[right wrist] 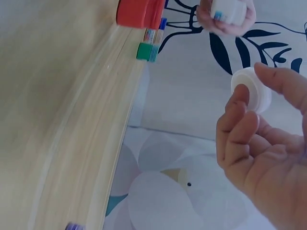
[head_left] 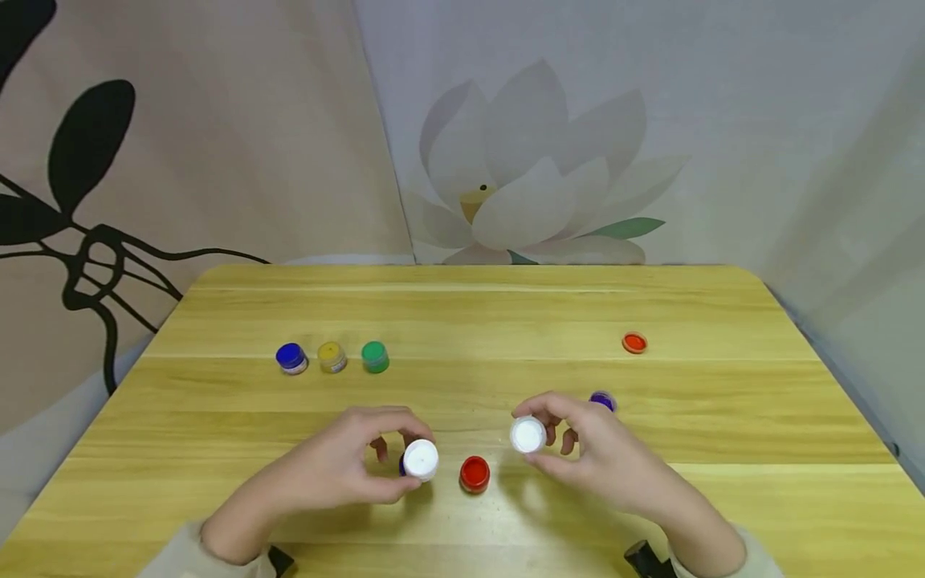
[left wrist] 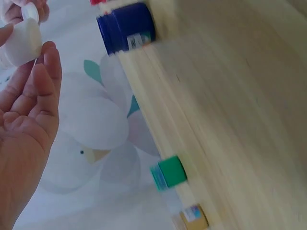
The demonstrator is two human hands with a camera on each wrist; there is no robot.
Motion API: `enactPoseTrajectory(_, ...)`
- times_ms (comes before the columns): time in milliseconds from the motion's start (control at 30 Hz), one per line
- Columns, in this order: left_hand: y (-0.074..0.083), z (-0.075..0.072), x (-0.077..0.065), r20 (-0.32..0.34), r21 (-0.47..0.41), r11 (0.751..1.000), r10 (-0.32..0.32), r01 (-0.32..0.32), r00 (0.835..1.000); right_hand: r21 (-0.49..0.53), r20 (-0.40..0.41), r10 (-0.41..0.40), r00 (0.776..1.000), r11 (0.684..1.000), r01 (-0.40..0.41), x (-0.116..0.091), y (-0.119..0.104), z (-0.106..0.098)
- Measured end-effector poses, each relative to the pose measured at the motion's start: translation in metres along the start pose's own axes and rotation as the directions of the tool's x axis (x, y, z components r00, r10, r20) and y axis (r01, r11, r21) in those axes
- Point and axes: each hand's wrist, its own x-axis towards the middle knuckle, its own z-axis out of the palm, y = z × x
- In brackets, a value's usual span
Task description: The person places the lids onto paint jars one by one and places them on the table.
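Note:
My left hand grips a small white jar between thumb and fingers, above the table. A white round lid is pinched in my right hand, its hollow inner side toward the head camera. Between the hands a red jar stands uncovered on the table, showing red inside. Mostly hidden behind the white jar in the head view is a dark blue jar, which shows large in the left wrist view. Just beyond the right hand lies a blue-purple lid, partly covered by that hand.
The wooden table carries a row of capped jars at the back left: blue, yellow and green. A red lid lies at the back right. A curtain with printed flowers hangs behind the table.

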Motion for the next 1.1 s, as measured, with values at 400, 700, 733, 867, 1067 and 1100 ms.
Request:
enactPoseTrajectory(400, 0.008, 0.022, 0.010, -0.087, -0.085, 0.993, 0.068, -0.076, 0.994, 0.000, 0.028, -0.121, 0.992, 0.993, 0.121, 0.002, -0.011, 0.016)
enactPoseTrajectory(700, 0.019, 0.034, 0.019, -0.124, -0.144, 0.987, 0.055, -0.073, 0.991, 0.026, 0.015, -0.129, 0.992, 0.991, 0.129, 0.002, -0.013, 0.022)
enactPoseTrajectory(733, 0.020, 0.036, 0.020, -0.128, -0.140, 0.988, 0.055, -0.073, 0.990, 0.034, 0.012, -0.127, 0.992, 0.991, 0.126, 0.002, -0.014, 0.022)
enactPoseTrajectory(867, 0.023, 0.042, 0.023, -0.141, -0.128, 0.989, 0.050, -0.068, 0.989, 0.061, -0.020, -0.156, 0.988, 0.986, 0.157, 0.001, -0.016, 0.022)
enactPoseTrajectory(1067, 0.026, 0.048, 0.025, -0.135, -0.185, 0.983, -0.014, -0.011, 0.991, 0.023, -0.084, -0.228, 0.970, 0.973, 0.230, -0.002, -0.018, 0.022)
enactPoseTrajectory(1100, 0.026, 0.048, 0.025, -0.139, -0.194, 0.981, -0.021, -0.007, 0.990, 0.017, -0.089, -0.237, 0.967, 0.971, 0.239, -0.002, -0.019, 0.022)
